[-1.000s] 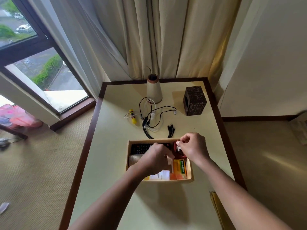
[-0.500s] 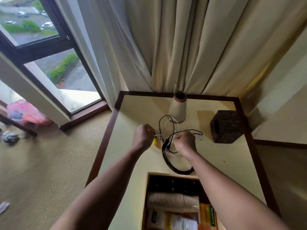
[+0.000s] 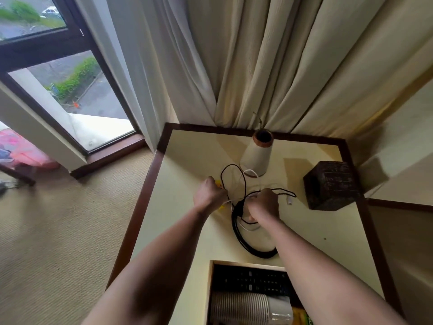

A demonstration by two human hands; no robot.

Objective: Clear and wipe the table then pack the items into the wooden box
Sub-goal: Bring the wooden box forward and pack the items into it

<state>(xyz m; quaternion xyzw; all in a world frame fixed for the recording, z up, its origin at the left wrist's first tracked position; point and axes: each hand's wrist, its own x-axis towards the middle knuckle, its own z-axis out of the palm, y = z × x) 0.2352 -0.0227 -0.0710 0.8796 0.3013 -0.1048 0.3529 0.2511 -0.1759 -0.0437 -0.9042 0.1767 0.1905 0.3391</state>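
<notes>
Head view: the left hand (image 3: pixel 209 195) is closed in a fist at a white cable (image 3: pixel 250 171), with something yellow (image 3: pixel 219 183), perhaps a marker, peeking out beside it. The right hand (image 3: pixel 263 204) is curled around the black cable (image 3: pixel 243 240) looped on the table (image 3: pixel 187 160). Nearer the camera sits the wooden box (image 3: pixel 210 289), holding a remote (image 3: pixel 250 281) and stacked paper cups (image 3: pixel 243 307). A cone-shaped vase (image 3: pixel 256 153) and dark tissue box (image 3: pixel 330 184) stand beyond.

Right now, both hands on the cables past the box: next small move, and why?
Probably gather the loops into one bundle and lift it clear. Both the left hand and right hand are closed on the tangle, but the thick black cable sprawls on the table in a loose loop. The wooden box sits just nearer, ready for it.
</notes>
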